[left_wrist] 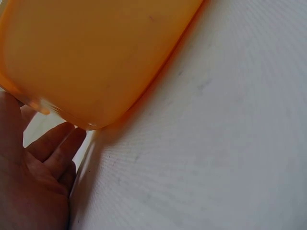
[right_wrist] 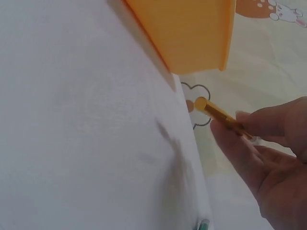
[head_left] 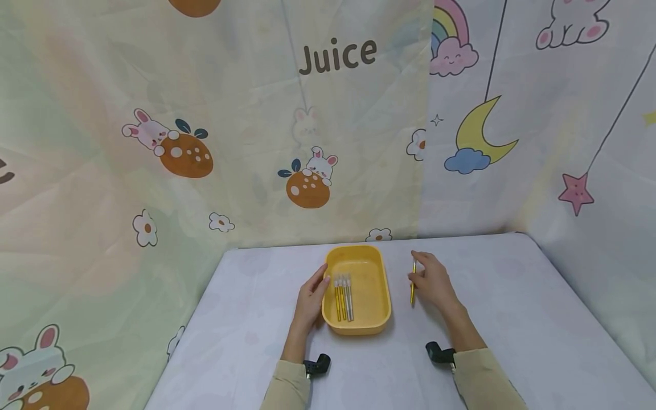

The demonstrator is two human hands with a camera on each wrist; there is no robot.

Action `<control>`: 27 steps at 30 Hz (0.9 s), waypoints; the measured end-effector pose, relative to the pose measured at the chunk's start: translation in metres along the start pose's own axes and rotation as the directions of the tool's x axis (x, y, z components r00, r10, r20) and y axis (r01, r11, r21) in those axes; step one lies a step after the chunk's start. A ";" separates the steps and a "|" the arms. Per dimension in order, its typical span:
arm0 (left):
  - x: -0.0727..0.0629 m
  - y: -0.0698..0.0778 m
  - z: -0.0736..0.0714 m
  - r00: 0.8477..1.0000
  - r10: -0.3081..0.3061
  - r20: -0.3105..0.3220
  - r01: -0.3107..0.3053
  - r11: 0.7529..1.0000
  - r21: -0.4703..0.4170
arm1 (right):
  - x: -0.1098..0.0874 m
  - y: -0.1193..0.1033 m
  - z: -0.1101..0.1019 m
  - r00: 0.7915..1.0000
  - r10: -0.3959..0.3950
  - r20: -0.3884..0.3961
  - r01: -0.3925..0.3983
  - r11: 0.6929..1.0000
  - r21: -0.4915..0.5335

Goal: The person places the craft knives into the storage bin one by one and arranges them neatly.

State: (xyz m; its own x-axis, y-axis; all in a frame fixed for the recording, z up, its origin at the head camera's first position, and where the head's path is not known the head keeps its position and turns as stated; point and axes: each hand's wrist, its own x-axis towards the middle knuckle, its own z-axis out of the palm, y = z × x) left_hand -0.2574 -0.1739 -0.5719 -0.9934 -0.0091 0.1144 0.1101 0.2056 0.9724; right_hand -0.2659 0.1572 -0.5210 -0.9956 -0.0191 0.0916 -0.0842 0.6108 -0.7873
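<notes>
A yellow plastic tray (head_left: 371,285) stands on the table. Several slim craft knives (head_left: 344,302) with gold or silver handles and pale, clear-looking caps lie side by side in its left half. My left hand (head_left: 308,299) holds the tray's left side, thumb at the rim and fingers against the outer wall; the left wrist view shows these fingers (left_wrist: 62,146) touching the tray. Right of the tray, my right hand (head_left: 433,282) pinches one gold craft knife (head_left: 413,287) above the table. In the right wrist view, thumb and fingers grip this knife near its clear cap.
A white cloth covers the table (head_left: 389,376). Printed curtains (head_left: 246,142) hang behind and beside it. A small teal-tipped object (right_wrist: 204,224) shows at the bottom of the right wrist view. Black cameras (head_left: 318,364) sit on both wrists.
</notes>
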 end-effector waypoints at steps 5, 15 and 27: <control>0.001 -0.001 0.000 1.000 0.009 0.000 -0.009 1.000 -0.002 | 0.000 -0.002 -0.001 0.998 -0.039 -0.044 0.042 0.997 0.071; 0.000 0.000 0.000 1.000 -0.006 0.000 0.006 1.000 -0.009 | -0.001 -0.009 0.005 0.996 -0.084 -0.039 0.087 0.992 0.096; 0.001 0.000 0.000 1.000 -0.001 0.003 0.001 1.000 -0.013 | -0.007 -0.029 0.010 0.985 -0.148 -0.088 0.156 0.984 0.088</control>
State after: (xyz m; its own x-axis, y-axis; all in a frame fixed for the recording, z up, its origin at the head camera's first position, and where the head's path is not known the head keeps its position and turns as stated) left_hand -0.2580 -0.1739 -0.5722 -0.9936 -0.0065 0.1128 0.1094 0.1929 0.9751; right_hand -0.2571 0.1315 -0.5047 -0.9647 -0.0398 0.2603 -0.2414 0.5284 -0.8140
